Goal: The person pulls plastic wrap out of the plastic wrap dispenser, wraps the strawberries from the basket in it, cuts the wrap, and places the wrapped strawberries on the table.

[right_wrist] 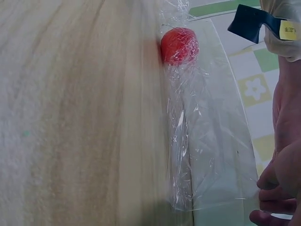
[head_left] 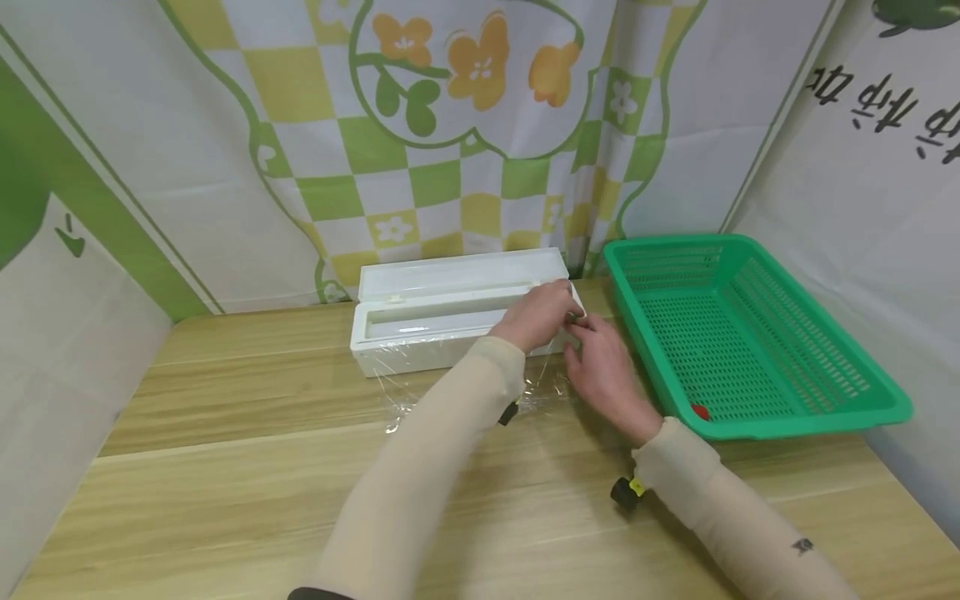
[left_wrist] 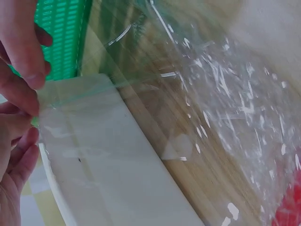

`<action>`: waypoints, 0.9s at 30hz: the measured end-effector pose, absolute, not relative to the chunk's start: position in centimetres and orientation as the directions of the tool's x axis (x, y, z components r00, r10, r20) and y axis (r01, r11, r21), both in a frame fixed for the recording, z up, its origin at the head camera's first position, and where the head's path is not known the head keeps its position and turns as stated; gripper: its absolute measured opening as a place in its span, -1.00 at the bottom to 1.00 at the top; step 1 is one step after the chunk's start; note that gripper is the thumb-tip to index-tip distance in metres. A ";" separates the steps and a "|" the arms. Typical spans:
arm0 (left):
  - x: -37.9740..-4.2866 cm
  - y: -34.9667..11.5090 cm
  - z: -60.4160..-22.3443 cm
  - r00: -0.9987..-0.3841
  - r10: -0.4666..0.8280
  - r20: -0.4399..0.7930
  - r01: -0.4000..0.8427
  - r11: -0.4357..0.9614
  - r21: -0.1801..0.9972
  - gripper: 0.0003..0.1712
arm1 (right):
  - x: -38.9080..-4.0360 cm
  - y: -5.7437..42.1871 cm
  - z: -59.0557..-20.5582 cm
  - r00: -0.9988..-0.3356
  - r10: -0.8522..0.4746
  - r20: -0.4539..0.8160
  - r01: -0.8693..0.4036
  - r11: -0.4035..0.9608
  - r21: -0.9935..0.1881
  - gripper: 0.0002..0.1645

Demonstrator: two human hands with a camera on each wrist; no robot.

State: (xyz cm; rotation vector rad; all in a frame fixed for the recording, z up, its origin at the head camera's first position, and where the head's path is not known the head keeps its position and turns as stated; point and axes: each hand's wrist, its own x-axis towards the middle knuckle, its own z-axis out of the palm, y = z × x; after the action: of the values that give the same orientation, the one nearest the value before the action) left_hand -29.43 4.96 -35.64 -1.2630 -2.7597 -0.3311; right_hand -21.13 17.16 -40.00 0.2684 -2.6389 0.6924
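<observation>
A long white cling film dispenser stands at the back of the table with its lid raised. Clear cling film hangs over its front and lies crumpled on the table. A red round thing, wrapped in film, lies against the front of the dispenser. My left hand reaches to the dispenser's right end, where its fingertips pinch a small green piece. Beside it, my right hand has its fingertips at the same corner; whether they grip anything is hidden.
A green plastic basket stands right of the dispenser, close to my right forearm. A small red thing lies in its near corner. Behind the wooden table hangs a checked curtain.
</observation>
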 end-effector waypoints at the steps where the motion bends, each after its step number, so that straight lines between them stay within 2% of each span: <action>1: -29.4 5.0 -35.7 -0.650 0.740 0.172 0.760 0.632 0.150 -0.67 | -21.1 17.2 -40.0 -0.903 -0.081 0.422 -0.278 0.859 -0.429 -0.62; 11: -29.5 5.1 -35.8 -0.638 0.744 0.198 0.765 0.642 0.053 -0.70 | -21.4 17.1 -39.8 -0.915 -0.062 0.399 -0.243 0.874 -0.421 -0.61; 17: -29.4 4.4 -35.8 -0.643 0.737 0.209 0.753 0.658 -0.003 -0.69 | -21.6 16.9 -39.4 -0.913 -0.080 0.399 -0.241 0.896 -0.372 -0.64; 21: -29.0 3.3 -35.5 -0.651 0.733 0.197 0.747 0.665 -0.003 -0.71 | -21.6 16.9 -39.2 -0.923 -0.080 0.377 -0.227 0.904 -0.362 -0.64; 27: -28.7 1.2 -35.2 -0.677 0.720 0.152 0.734 0.675 0.071 -0.74 | -21.5 16.7 -39.1 -0.935 -0.072 0.347 -0.201 0.914 -0.352 -0.66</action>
State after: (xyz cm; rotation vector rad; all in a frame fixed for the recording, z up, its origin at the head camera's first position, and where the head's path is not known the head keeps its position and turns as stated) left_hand -28.74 1.23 -35.20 -1.2077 -2.7721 -0.1916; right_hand -21.53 16.70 -39.07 0.2019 -2.7467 0.5540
